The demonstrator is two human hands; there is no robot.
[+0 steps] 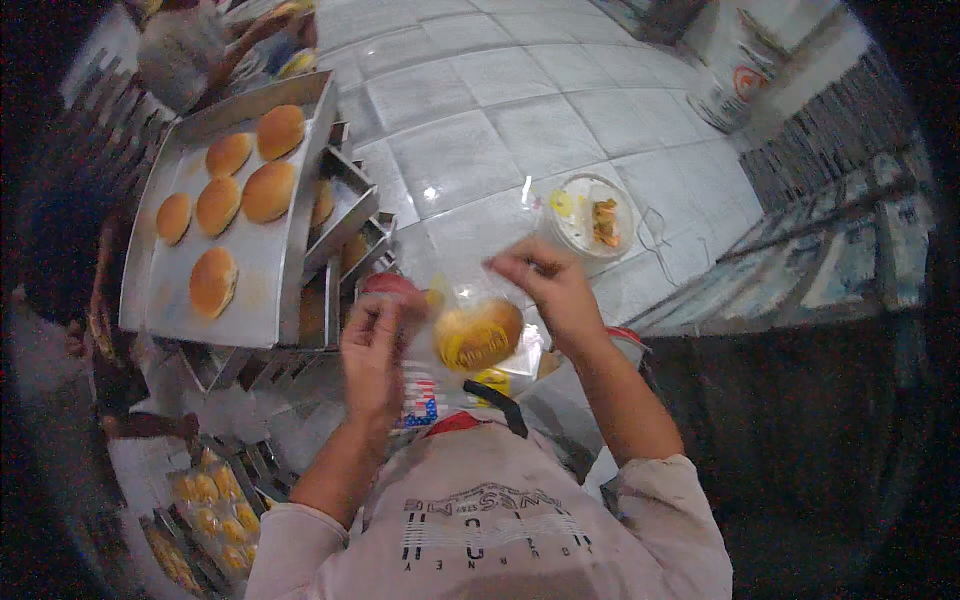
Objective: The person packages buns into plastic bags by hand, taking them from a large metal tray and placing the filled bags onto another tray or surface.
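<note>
Between my hands, close to the front of my body, is a round bun in a clear bag with yellow print (480, 335). My left hand (373, 322) is at the bag's left, its fingers pinched by a blurred red round object (390, 289), perhaps a tape roll; whether the fingers grip it is unclear. Above and right of the bun, my right hand (541, 285) has its fingertips drawn together; nothing can be made out in them. A round white tub (634, 217) with orange-brown bits in it stands on the tiled surface beyond my right hand.
On the left, a large metal tray (169, 300) holds several baked buns, atop other stacked trays (352, 202). Packed buns (217, 506) lie at the lower left. A white bucket (731, 94) stands at the upper right. Another person's arm (255, 34) shows at the upper left.
</note>
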